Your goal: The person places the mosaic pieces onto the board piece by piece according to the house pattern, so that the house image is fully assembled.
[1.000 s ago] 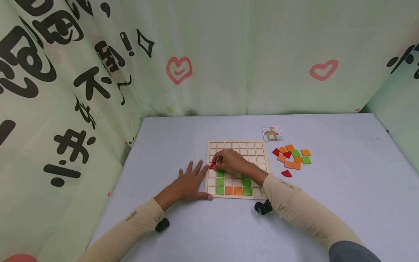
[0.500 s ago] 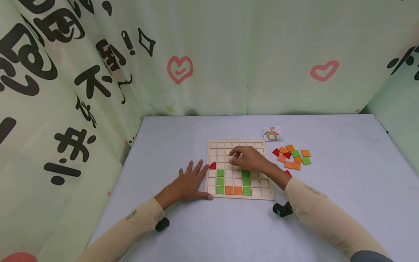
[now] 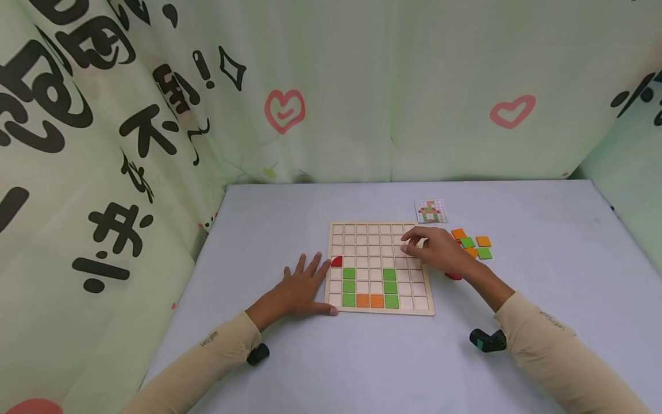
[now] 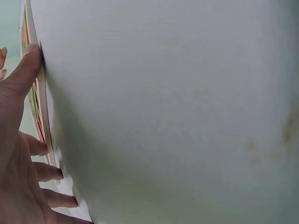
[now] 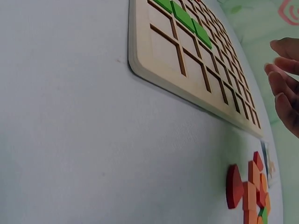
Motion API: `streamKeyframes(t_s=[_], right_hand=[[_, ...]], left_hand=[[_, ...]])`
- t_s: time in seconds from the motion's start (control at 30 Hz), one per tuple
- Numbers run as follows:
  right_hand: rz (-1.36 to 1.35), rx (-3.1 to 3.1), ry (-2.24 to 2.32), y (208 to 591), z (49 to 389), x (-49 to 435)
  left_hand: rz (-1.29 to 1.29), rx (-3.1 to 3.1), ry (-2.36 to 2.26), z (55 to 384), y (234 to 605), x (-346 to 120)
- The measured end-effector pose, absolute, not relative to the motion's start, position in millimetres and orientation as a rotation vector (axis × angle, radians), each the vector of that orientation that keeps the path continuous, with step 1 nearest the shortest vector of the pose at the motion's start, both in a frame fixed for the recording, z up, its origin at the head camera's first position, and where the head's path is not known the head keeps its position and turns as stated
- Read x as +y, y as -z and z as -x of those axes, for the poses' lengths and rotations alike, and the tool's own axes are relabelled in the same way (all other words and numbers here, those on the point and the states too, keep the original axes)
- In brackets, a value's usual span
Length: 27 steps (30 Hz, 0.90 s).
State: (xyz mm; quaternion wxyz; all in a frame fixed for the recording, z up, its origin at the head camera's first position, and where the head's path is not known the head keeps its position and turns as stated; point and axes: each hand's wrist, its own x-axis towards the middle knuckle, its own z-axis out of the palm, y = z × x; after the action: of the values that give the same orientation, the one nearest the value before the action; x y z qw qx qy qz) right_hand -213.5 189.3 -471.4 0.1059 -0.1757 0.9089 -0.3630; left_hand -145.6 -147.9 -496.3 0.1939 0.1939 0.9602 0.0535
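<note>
Right of centre, we see the right hand (image 3: 437,248) loosely curled, gripping nothing; loose tiles (image 3: 468,242) lie just rightward, far from the spread left hand (image 3: 300,291).

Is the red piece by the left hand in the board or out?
In. The head view shows the red piece inside one square of the board, beside the left hand. I can't tell if it's pressed flat.

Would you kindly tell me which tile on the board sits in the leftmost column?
That is the red tile, the only red one seen on the board; the green tiles and orange tiles there all lie in columns further right.
</note>
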Motion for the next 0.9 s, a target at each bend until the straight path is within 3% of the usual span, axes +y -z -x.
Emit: streamKeyframes(t_s=[0.4,0.9], right_hand=[[0.346,2.653,1.06,458.9,202.5,250.4],[0.23,2.769,0.936,475.3,188.6,300.0]], left_hand=[[-0.534,2.678,-0.181,145.1,492.4,-146.5],[-0.535,2.672,-0.181,146.6,496.5,-147.2]])
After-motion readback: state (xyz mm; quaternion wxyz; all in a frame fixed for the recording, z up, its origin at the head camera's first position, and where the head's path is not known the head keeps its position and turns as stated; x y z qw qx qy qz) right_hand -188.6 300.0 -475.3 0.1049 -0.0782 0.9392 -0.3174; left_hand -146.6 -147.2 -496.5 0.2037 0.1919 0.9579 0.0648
